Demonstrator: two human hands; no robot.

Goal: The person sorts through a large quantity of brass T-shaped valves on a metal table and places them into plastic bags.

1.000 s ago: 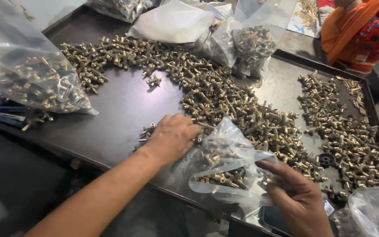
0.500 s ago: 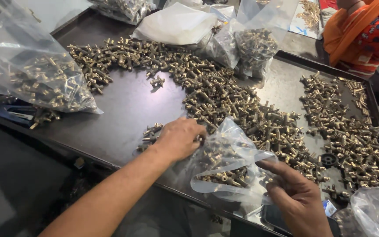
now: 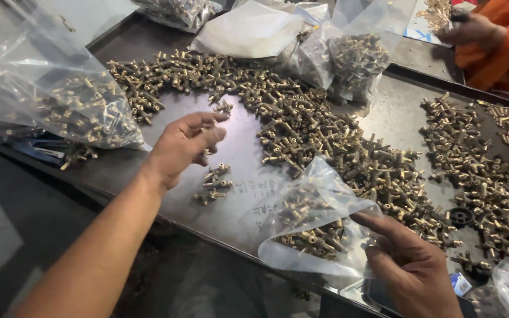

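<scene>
My right hand [image 3: 410, 265] grips the edge of a clear plastic bag [image 3: 313, 221] partly filled with small brass fittings, at the near edge of a dark metal tray [image 3: 243, 206]. My left hand [image 3: 184, 144] hovers over the tray with its fingers apart, holding nothing. Just below it lies a small cluster of brass fittings [image 3: 214, 182]. A long heap of the same brass fittings [image 3: 301, 126] curves across the tray behind both hands.
A filled plastic bag [image 3: 60, 100] lies at the left. More bags, one white [image 3: 248, 29] and one clear with fittings [image 3: 349, 59], stand at the back. Another heap of fittings [image 3: 484, 159] covers the right side. Another person's hand [image 3: 472, 29] and orange sleeve are at top right.
My left hand has pulled away from the bag's mouth, moving left and up, and opened. The small cluster of fittings under it is now uncovered. The right hand still holds the bag.
</scene>
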